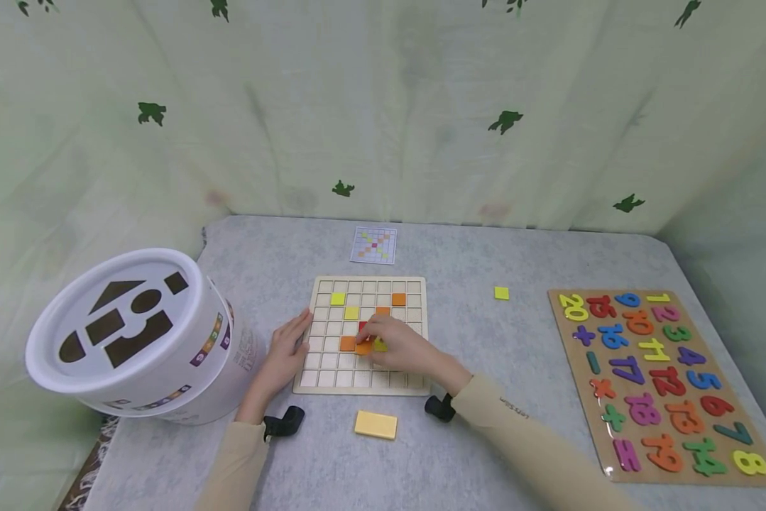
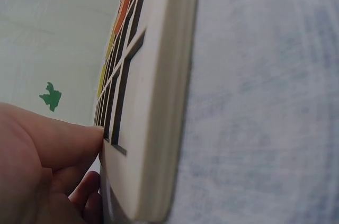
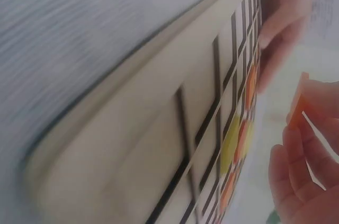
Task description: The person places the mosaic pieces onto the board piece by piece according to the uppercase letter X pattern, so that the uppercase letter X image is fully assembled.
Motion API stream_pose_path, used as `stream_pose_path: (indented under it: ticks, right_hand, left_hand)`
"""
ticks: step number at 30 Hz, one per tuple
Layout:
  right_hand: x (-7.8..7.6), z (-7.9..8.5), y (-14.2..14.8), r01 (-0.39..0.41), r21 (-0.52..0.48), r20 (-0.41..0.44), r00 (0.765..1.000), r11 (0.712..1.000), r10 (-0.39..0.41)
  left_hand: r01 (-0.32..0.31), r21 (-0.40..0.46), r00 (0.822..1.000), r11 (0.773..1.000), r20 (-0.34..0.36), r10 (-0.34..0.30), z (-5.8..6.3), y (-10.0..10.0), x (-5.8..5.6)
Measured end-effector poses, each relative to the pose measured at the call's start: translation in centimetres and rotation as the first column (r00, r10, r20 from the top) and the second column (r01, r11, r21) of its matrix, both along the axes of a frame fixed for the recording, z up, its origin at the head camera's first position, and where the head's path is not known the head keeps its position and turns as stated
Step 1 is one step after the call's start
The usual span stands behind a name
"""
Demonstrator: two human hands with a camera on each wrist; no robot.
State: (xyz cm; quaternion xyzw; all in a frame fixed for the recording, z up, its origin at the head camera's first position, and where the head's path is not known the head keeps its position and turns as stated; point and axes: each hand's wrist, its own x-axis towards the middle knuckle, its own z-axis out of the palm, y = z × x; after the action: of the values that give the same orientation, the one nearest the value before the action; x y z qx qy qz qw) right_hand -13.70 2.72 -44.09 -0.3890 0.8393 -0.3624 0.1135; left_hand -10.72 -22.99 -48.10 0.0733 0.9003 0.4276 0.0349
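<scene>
A square wooden grid board (image 1: pixel 360 389) lies flat on the table. My right hand (image 1: pixel 398 346) is over its middle and pinches an orange square tile (image 3: pixel 298 102) between thumb and fingers, seen in the right wrist view. Beside those fingers, another orange tile (image 1: pixel 347 344) sits in a cell, and a red tile (image 1: pixel 362 326) is partly covered by the hand. Yellow tiles (image 1: pixel 338 299) occupy the upper left cells, orange ones (image 1: pixel 398 299) the upper right. My left hand (image 1: pixel 285 355) rests against the board's left edge, its fingers touching the rim.
Beyond the board is a printed pattern card (image 1: pixel 373 245). A loose yellow tile (image 1: pixel 500 292) lies to the right, near a number puzzle board (image 1: pixel 581 411). A yellow rectangular block (image 1: pixel 375 425) lies in front. On the left stands a large white bucket (image 1: pixel 219 394) with a shape-cutout lid.
</scene>
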Motion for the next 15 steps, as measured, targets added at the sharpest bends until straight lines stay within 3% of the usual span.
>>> stream_pose_path:
  ticks: [6,15]
  right_hand:
    - [-0.4,0.2,-3.1,-0.096,0.048,-0.044,0.994,0.994,0.099]
    - [-0.7,-0.6,-6.1,-0.132,0.165,-0.057,0.988,0.977,0.143]
  left_hand:
    - [0.009,-0.009,1.0,1.0,-0.019,-0.009,-0.1,-0.2,0.0]
    - [0.01,-0.008,0.998,1.0,-0.054,-0.011,-0.1,-0.1,0.2]
